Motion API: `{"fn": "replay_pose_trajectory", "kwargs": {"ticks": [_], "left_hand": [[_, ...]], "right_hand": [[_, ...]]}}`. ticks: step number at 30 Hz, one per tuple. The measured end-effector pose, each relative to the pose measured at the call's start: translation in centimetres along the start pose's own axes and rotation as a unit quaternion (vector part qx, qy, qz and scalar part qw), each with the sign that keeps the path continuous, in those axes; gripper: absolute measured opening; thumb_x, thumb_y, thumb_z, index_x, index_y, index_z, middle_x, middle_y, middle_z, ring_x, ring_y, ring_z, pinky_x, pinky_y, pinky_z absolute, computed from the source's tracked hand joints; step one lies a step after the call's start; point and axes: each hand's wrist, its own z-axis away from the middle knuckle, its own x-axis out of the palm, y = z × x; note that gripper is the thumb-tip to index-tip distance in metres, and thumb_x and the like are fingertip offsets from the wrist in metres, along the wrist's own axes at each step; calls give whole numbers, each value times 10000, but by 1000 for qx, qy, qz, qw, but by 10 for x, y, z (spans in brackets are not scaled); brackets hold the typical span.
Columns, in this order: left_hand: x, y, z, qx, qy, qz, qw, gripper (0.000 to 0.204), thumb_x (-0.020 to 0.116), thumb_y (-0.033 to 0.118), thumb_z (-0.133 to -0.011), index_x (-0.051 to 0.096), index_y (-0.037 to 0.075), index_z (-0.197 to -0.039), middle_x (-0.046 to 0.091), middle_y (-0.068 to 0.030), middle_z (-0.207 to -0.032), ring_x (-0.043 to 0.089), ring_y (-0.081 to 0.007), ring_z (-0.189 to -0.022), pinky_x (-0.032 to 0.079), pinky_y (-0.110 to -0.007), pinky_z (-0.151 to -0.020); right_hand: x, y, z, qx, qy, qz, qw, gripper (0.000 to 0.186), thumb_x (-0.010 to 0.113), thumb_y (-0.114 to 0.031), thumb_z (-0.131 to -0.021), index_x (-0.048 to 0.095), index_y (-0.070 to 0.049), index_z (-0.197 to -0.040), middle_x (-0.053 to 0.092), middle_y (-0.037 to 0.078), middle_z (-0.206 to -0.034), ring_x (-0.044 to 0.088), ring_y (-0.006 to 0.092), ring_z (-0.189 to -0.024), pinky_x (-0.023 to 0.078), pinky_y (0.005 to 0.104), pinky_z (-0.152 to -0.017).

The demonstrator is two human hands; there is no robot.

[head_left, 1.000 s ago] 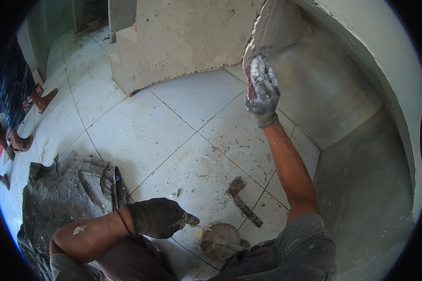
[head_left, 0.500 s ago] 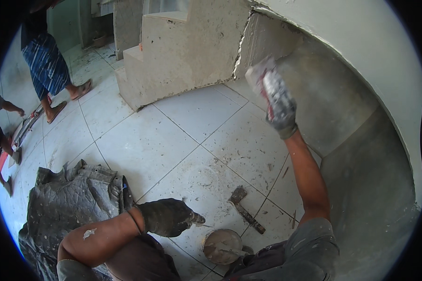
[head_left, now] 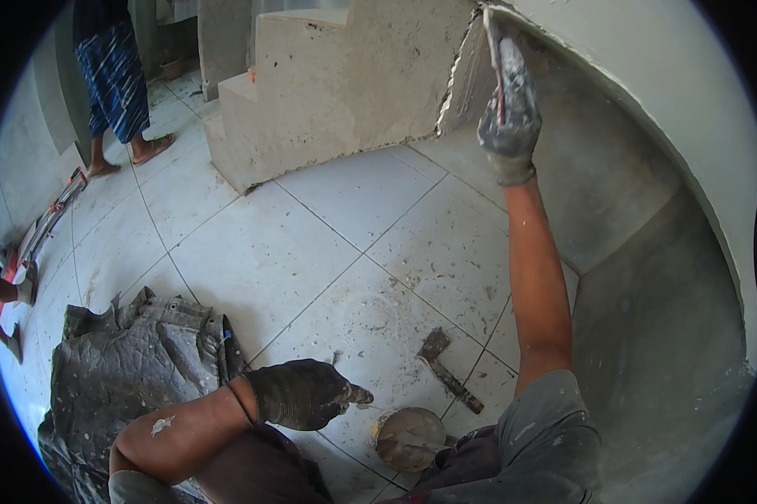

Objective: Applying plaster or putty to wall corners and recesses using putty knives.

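My gloved right hand (head_left: 510,124), caked with white plaster, is closed around a flat plastering tool (head_left: 494,46) held edge-on, high against the top of the white-filled joint (head_left: 452,92) between the stair's side and the sloping edge. My left hand (head_left: 307,393), in a dark glove, is closed on a thin pale tool, mostly hidden, above a small round container (head_left: 408,437) of grey paste. A stained scraper-like tool with a short handle (head_left: 446,378) lies on the tiles beside that container.
A crumpled dark sheet (head_left: 126,361) lies at lower left. A person in blue patterned cloth (head_left: 114,84) stands at upper left; another person's feet (head_left: 17,294) show at the far left beside long metal tools (head_left: 55,214). Rough steps (head_left: 269,101) and a curved white edge (head_left: 689,101) border the work.
My right hand has risen with its tool to the upper end of the joint, after dropping back from it. The person in blue has stepped away from me; the other has moved mostly out of view.
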Motion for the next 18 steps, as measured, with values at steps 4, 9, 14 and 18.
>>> {"fn": "replay_pose_trajectory", "kwargs": {"ticks": [4,9,14,18], "left_hand": [[7,-15,8,47,73,-7,996,433,523,154,-893,524,175,-1325,654,-118,-874,621,-310,-816,502,-418,-765],[-15,-10,5,5,-9,-3,1000,376,514,161,-877,575,89,-1240,661,-116,-967,619,-276,-911,490,-383,-849],[4,-22,-12,38,30,-27,998,386,521,168,-886,562,129,-1268,654,-125,-940,615,-300,-870,492,-395,-830],[3,-14,-25,15,36,-28,999,413,530,140,-882,549,161,-1294,664,-150,-951,623,-339,-813,509,-410,-760]], "right_hand": [[-3,10,-1,-43,-36,8,998,383,502,-66,-881,523,33,-1250,568,191,-1265,568,359,-1143,457,410,-974],[-13,10,26,-29,-125,-40,991,307,533,-70,-872,604,2,-1162,613,174,-1195,603,338,-1089,470,399,-957],[-24,-33,84,0,-88,-83,993,440,566,-2,-800,570,5,-1239,560,172,-1300,543,330,-1199,414,423,-1031],[-20,-53,104,48,-133,-101,985,411,554,10,-822,563,32,-1232,573,195,-1267,548,382,-1180,434,456,-1012]]}}
